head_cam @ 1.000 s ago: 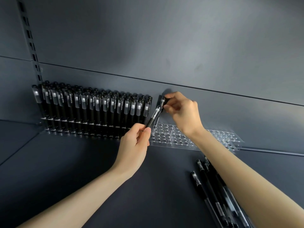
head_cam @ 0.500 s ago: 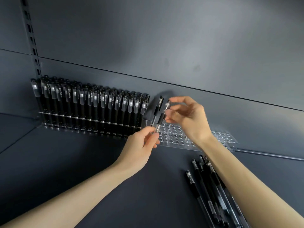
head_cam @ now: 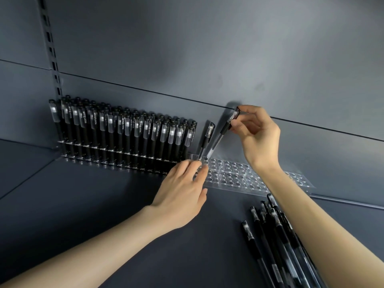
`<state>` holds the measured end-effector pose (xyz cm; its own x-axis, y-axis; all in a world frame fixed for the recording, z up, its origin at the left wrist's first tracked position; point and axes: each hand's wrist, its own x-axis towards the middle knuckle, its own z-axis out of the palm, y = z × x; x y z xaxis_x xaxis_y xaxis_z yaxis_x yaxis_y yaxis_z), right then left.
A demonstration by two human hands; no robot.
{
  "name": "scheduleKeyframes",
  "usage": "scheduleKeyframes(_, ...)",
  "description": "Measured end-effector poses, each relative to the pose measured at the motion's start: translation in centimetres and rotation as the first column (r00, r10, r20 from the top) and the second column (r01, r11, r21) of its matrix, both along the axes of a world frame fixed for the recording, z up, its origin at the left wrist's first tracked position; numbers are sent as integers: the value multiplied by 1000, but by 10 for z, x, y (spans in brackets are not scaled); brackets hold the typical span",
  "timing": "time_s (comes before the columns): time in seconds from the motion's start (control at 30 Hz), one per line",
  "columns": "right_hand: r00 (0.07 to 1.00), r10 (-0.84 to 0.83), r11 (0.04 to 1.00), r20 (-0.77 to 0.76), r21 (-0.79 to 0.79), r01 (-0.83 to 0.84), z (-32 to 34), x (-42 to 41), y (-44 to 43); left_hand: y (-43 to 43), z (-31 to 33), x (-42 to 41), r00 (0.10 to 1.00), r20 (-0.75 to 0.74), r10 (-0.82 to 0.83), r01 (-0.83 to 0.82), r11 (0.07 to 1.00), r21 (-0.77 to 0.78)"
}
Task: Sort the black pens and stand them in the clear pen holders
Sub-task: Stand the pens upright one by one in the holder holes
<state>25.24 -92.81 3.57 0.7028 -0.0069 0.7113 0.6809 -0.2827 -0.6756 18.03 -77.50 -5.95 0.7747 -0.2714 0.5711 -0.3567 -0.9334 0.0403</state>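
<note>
My right hand [head_cam: 256, 135] pinches the cap end of a black pen [head_cam: 221, 135]. The pen is tilted, and its tip sits at a hole at the left end of the empty clear pen holder [head_cam: 239, 176]. Just to its left, another black pen [head_cam: 208, 136] stands alone in the same holder. My left hand [head_cam: 182, 191] lies with fairly straight fingers on the holder's edge, fingertips touching at the foot of both pens. Further left, a row of standing black pens [head_cam: 124, 132] fills another holder. A pile of loose black pens [head_cam: 276, 238] lies at the lower right, partly hidden by my right forearm.
Everything sits on a dark grey shelf [head_cam: 93, 204] with a grey back panel close behind the holders. A slotted upright rail [head_cam: 53, 65] runs up the back wall at the left. A thin metal strip [head_cam: 349, 202] lies right of the clear holders.
One pen now stands alone in the clear holder. My right hand has raised the second pen's cap end and its tip has come down to a hole. My left hand has released the pen's lower end.
</note>
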Motion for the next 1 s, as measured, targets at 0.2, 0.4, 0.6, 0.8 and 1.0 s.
scheduleKeyframes(0.2, 1000, -24, 988, -5, -151, 23, -15, 5, 9, 0, 1, 0, 1000, -23, 20, -20, 999, 29)
scheduleKeyframes(0.4, 998, -64, 967, -23, -247, 56, -26, 9, 9, -1, 4, -2, 998, -54, 30, -28, 999, 37)
scheduleKeyframes(0.6, 995, -97, 945, 27, -311, 101, -24, 6, 8, -2, 5, -4, 997, -67, 46, -42, 998, 52)
scheduleKeyframes(0.8, 993, -120, 929, 10, -351, 116, -21, -3, 5, -7, 16, -7, 990, -110, 82, -78, 996, 41)
scheduleKeyframes(1.0, 987, -156, 936, -32, -324, 138, -21, -25, -26, -30, 25, -27, 989, -140, 53, -58, 998, -31)
